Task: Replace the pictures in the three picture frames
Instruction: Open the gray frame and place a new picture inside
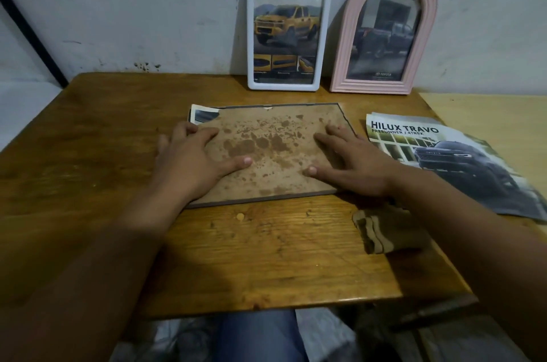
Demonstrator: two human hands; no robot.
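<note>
- The third frame point(272, 151) lies face down in the middle of the table point(88, 154), its stained backing board up, so the back can be worked from above.
- Left hand point(192, 160) and right hand point(352, 160) both rest flat on the board, fingers straight, gripping nothing; this looks like pressing the board into the frame.
- A picture corner point(204, 116) sticks out past the frame's far left corner, so the print may be misaligned, though the view there is unclear.
- The white frame point(287, 31) and pink frame point(384, 33) stand at the table's far edge against the wall, both holding truck pictures and out of the way.
- A brochure point(450, 160) lies at the right edge and a folded cloth point(384, 228) near the right wrist, so the right side is crowded.
- The left half and near edge give room to flip the frame.
</note>
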